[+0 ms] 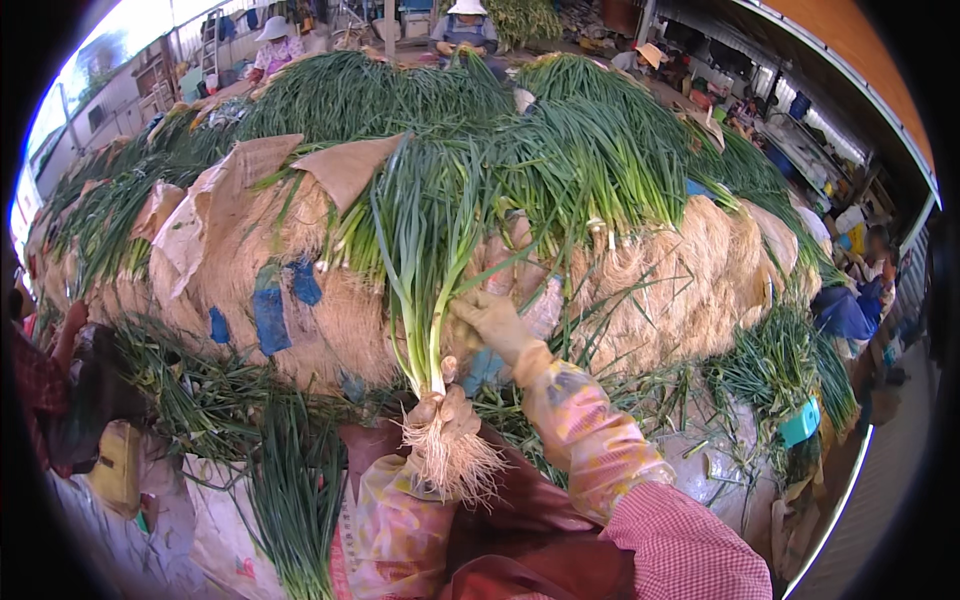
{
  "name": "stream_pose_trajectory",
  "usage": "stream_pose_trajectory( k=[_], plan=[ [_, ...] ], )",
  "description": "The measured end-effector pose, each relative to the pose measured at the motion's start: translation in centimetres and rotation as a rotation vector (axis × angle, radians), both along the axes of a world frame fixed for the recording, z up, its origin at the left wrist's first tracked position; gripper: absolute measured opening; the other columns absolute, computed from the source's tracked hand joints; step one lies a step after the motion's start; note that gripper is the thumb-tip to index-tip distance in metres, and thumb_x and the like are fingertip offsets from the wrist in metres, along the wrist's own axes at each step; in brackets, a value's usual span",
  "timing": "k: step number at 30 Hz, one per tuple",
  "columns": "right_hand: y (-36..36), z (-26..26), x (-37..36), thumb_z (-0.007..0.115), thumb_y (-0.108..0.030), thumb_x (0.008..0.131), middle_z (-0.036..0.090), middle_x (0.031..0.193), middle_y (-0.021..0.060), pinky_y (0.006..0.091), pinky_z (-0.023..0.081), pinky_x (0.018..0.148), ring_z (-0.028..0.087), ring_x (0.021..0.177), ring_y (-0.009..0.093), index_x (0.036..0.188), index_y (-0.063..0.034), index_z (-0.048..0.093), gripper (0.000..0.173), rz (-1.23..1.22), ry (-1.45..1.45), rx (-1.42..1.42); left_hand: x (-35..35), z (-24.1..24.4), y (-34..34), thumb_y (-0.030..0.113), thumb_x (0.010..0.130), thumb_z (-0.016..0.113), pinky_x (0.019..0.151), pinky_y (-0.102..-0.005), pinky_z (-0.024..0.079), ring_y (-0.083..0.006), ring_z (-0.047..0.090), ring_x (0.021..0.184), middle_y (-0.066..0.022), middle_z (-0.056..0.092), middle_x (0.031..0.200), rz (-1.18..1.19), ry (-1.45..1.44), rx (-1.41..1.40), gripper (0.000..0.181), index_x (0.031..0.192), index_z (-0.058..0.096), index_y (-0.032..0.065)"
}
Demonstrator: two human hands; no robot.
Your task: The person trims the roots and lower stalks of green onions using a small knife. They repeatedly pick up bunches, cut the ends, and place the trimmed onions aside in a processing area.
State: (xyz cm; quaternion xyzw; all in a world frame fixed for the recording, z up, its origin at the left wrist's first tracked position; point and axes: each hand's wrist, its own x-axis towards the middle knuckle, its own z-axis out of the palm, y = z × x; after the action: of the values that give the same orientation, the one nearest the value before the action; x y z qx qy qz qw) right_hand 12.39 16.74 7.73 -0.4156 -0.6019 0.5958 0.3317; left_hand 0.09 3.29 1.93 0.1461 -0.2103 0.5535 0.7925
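A bunch of scallions (427,315) stands upright before me, its white roots (457,461) hanging down and its green leaves fanning upward. My left hand (450,412), in a pale glove, grips the bunch near the root end; the hanging roots hide part of the wrist. My right hand (491,322), also gloved, is beside the stalks with its fingers bent towards them. A long leaf runs past its fingertips, but whether they pinch it is unclear. Directly behind is a large heap of scallions (600,150), roots facing me.
Burlap pieces (225,195) lie over the heap. Cut leaves (195,390) litter its foot, and more scallions (292,487) lie on a white sack (225,517) at lower left. A turquoise container (800,422) is at right. Several people sit around the heap.
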Motion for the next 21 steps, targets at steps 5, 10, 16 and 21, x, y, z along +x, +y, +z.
stream_pose_trajectory(
  k=[5, 10, 16, 21],
  plan=[
    [-4.3, 1.5, 7.7, 0.063, -0.029, 0.093, 0.068, 0.072, 0.0107, 0.0233, 0.048, 0.044, 0.063, 0.053, 0.011, 0.092, -0.0004, 0.067, 0.029, 0.473, 0.307, -0.032, -1.6, -0.1, 0.2, 0.013, 0.09, 0.058, 0.054, -0.0252, 0.044, -0.0116, 0.056, 0.06, -0.0059, 0.06, 0.082, 0.01, -0.045, 0.048, 0.055, 0.139, 0.036, 0.0043],
    [-1.9, -11.4, 12.6, 0.059, -0.048, 0.092, 0.069, 0.105, 0.0182, 0.0413, 0.056, 0.083, 0.067, 0.096, 0.034, 0.129, 0.0021, 0.051, 0.063, -0.172, -0.457, 0.194, -0.6, 0.4, 1.7, 0.011, 0.087, 0.062, 0.054, -0.0256, 0.046, -0.0131, 0.058, 0.061, -0.0081, 0.061, 0.082, -0.119, -0.065, 0.207, 0.057, 0.138, 0.039, 0.0008],
    [4.4, 1.8, 1.9, 0.034, -0.063, 0.094, 0.054, 0.124, 0.0161, 0.0421, 0.048, 0.089, 0.054, 0.109, 0.03, 0.141, -0.0113, 0.04, 0.07, -0.377, 0.094, 0.046, 0.6, -0.1, -1.3, 0.006, 0.079, 0.07, 0.054, -0.0275, 0.051, -0.0191, 0.061, 0.063, -0.0142, 0.066, 0.084, -0.047, 0.812, 0.072, 0.071, 0.141, 0.035, 0.0005],
    [10.1, 7.1, -3.8, 0.058, -0.057, 0.087, 0.053, 0.129, 0.0175, 0.0423, 0.046, 0.092, 0.054, 0.112, 0.032, 0.145, -0.0111, 0.035, 0.077, -0.118, 0.102, 0.262, 0.9, 1.2, -0.7, 0.006, 0.079, 0.07, 0.054, -0.0264, 0.05, -0.0178, 0.06, 0.063, -0.0132, 0.065, 0.084, -0.13, 0.776, -0.164, 0.072, 0.142, 0.035, 0.0008]
  ],
)
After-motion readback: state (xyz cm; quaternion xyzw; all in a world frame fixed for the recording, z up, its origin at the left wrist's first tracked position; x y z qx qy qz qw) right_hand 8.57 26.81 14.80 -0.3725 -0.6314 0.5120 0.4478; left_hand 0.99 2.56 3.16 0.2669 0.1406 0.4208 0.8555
